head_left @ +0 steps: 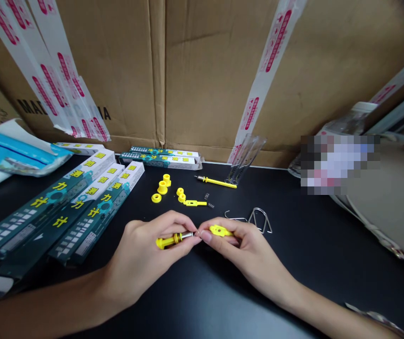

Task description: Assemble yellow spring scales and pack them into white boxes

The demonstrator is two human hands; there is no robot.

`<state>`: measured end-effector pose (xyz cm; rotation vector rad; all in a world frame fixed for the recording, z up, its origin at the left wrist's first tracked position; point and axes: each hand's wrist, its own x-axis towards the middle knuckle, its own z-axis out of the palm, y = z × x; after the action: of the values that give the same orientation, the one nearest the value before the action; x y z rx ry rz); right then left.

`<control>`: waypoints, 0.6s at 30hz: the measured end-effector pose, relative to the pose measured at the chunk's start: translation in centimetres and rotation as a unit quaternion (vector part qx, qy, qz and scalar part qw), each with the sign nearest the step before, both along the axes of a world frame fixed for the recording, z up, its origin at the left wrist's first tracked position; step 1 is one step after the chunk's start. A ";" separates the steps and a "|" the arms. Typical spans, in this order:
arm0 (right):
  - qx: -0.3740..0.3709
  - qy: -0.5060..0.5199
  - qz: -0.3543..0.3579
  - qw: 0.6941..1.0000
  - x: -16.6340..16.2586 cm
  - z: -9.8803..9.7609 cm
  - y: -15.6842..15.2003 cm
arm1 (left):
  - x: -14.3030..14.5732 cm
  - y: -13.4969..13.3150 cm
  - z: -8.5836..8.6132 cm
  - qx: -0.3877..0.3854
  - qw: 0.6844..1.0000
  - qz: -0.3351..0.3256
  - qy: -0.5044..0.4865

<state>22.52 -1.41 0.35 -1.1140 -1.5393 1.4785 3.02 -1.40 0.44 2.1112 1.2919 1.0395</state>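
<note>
My left hand (145,254) is closed round a yellow rod with a metal tip (171,240), the tip pointing right. My right hand (244,249) pinches a flat yellow plastic piece (220,230) right at that tip; the fingertips of both hands meet over the black table (322,245). Just beyond the hands lie several small yellow caps (162,187), a yellow lever piece (194,203), two tiny springs (209,200) and a second yellow rod (218,181).
Several long dark green boxes with yellow characters (70,207) lie at the left. Bent metal wire hooks (258,220) sit right of the hands. Clear tubes (242,160) lean on the cardboard wall (202,75). A beige bag (382,202) fills the right side.
</note>
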 end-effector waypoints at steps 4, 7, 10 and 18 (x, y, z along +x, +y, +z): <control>0.004 -0.013 -0.003 1.000 0.0 0.0 0.0 | 0.0 -0.1 0.0 -0.006 1.000 0.001 -0.006; 0.010 -0.019 -0.003 1.000 0.0 0.0 -0.1 | 0.0 -0.1 0.1 -0.006 1.000 0.004 -0.005; 0.013 -0.018 -0.002 1.000 0.0 0.0 -0.1 | 0.0 -0.1 0.3 -0.007 1.000 0.004 -0.001; 0.018 -0.022 0.004 1.000 -0.1 0.0 -0.2 | -0.1 0.0 0.0 0.009 1.000 -0.005 0.013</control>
<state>22.47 -1.64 0.37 -1.1287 -1.5959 1.4340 2.90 -1.44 0.49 2.1491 1.2880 1.0274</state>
